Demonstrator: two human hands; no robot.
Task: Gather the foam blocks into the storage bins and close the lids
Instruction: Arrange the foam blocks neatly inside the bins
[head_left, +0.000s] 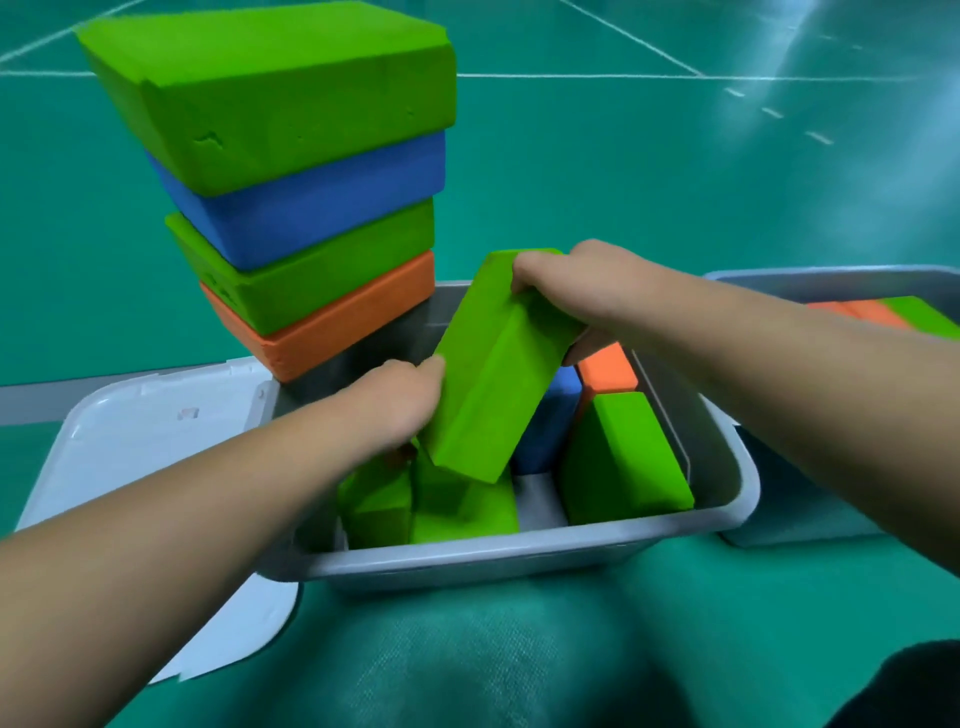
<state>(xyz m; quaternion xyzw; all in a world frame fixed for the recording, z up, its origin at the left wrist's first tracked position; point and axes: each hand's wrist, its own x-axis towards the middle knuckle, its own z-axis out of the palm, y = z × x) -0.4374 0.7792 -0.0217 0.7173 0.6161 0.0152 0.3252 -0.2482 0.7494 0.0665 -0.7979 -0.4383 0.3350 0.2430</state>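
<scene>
The fingertips of the left hand (400, 400) were hidden behind the tilted green block (493, 374); the second bin (831, 278) at 3 o'clock ran off the frame edge. Both hands curled round that block, the right hand (566, 291) at its upper end, over the grey bin (519, 556)

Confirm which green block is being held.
The tilted green block above the near bin, left hand and right hand gripping it; other greens sit stacked or binned.

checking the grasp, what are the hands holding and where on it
One green foam block, tilted over the grey bin: the right hand grips its upper end, the left hand holds its lower left edge.
</scene>
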